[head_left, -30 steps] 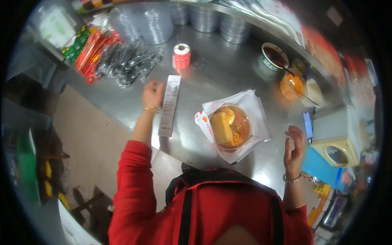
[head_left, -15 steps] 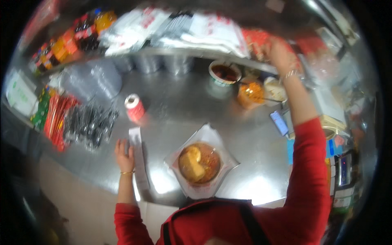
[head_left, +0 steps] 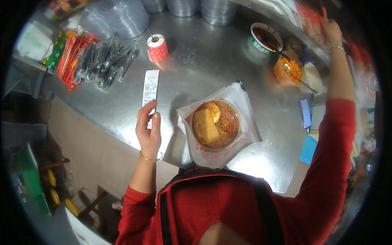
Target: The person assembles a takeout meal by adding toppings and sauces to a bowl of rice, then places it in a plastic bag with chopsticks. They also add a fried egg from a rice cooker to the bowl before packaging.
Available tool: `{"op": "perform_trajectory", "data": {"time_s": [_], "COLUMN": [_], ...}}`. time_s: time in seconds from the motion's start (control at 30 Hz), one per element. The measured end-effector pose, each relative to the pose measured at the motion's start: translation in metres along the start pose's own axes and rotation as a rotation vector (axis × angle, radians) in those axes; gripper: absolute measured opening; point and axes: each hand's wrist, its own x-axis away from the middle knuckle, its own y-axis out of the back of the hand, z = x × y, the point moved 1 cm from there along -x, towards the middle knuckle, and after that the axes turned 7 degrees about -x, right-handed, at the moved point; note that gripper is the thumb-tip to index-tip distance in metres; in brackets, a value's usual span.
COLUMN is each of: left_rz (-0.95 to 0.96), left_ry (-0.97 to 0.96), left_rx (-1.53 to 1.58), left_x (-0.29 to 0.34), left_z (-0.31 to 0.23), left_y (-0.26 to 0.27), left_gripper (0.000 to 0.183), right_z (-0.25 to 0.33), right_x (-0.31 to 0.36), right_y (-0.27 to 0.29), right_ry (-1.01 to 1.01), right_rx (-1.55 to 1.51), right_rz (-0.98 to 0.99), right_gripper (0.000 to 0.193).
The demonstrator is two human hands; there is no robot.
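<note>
My left hand [head_left: 148,128] lies over the lower part of a printed paper receipt [head_left: 151,85], fingers apart, not visibly gripping it. To its right a round bowl of food [head_left: 216,124], with fried tofu-like slab, egg and noodles, stands in an opened white plastic bag [head_left: 251,139]. My right arm reaches to the far right, where my right hand [head_left: 332,33] is at the raised shelf. Its fingers are closed on a slim red packet [head_left: 324,12], partly blurred, beside more red packets [head_left: 310,22].
A red label roll [head_left: 157,50], wrapped black spoons [head_left: 102,63] and red chopstick packets [head_left: 74,57] lie at left. Clear lids [head_left: 218,11] are stacked behind. At right stand a dark sauce bowl [head_left: 265,38], an orange-filled tub [head_left: 287,71] and a phone [head_left: 305,113].
My view has shifted, moving the counter in the picture. My right hand has lifted off the pile of red packets with a slim one in its fingers. My left hand has come onto the receipt.
</note>
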Motion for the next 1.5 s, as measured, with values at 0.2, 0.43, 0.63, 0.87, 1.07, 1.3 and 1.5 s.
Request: {"op": "perform_trajectory", "data": {"time_s": [0.2, 0.43, 0.63, 0.87, 1.07, 1.3, 1.5], "left_rz": [0.099, 0.032, -0.132, -0.054, 0.149, -0.032, 0.304], "left_ry": [-0.074, 0.041, 0.129, 0.059, 0.390, 0.060, -0.627], "left_rx": [-0.294, -0.487, -0.694, -0.988, -1.055, -0.150, -0.208], "left_x": [0.004, -0.014, -0.086, -0.169, -0.185, -0.113, -0.038], "left_z": [-0.042, 0.002, 0.111, 0.167, 0.202, 0.104, -0.060], "left_y": [-0.006, 0.009, 0.061, 0.057, 0.028, 0.040, -0.006], "left_gripper": [0.050, 0.052, 0.045, 0.037, 0.025, 0.014, 0.011], "right_z": [0.092, 0.108, -0.005, 0.027, 0.119, 0.199, 0.239], "right_x": [0.145, 0.159, -0.008, 0.068, 0.186, 0.267, 0.315], "right_y": [0.035, 0.042, 0.008, 0.036, 0.050, 0.044, 0.053], "right_ry": [0.146, 0.288, -0.088, 0.212, 0.310, 0.355, 0.127], "right_rx": [-0.945, -0.496, -0.428, -0.472, -0.832, -1.078, -1.417], "right_rz": [0.190, 0.187, 0.285, -0.096, 0.311, 0.925, 1.021], "right_gripper": [0.029, 0.035, 0.043, 0.045, 0.030, 0.030, 0.021]}}
